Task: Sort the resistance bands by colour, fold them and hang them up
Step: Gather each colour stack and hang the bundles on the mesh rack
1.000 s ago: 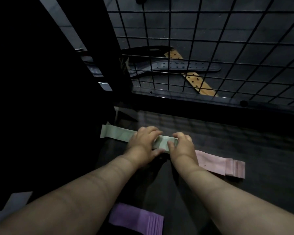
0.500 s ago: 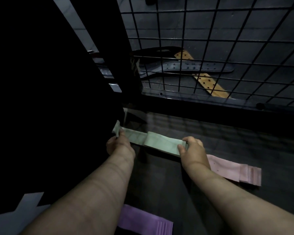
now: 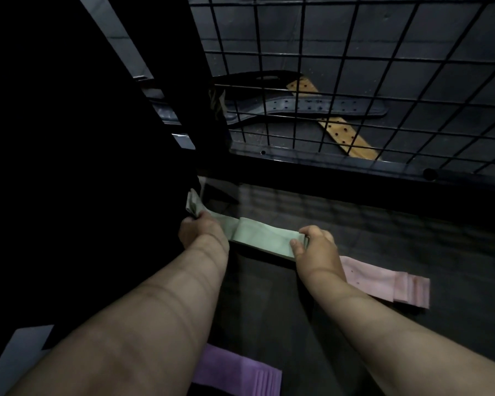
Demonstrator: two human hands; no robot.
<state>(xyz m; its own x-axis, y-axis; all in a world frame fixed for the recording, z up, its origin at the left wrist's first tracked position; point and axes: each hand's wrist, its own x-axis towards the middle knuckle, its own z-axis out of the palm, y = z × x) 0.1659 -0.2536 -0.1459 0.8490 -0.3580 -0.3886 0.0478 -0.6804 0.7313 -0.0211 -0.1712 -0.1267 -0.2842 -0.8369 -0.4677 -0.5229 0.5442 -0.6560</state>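
Dark surface (image 3: 412,238) in front of me. Green band (image 3: 266,238) stretched across its far-left part; can't tell if it's fully down. Pink band (image 3: 383,284) folded, lying flat to the right. Purple band (image 3: 235,372) folded at the near edge, well apart.

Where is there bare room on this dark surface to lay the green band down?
Bare dark surface runs behind the green band and pink bands, up to the wire grid. Another patch lies between the forearms, bordered by green band and purple bands. It is crowded around the right hand and pink bands.
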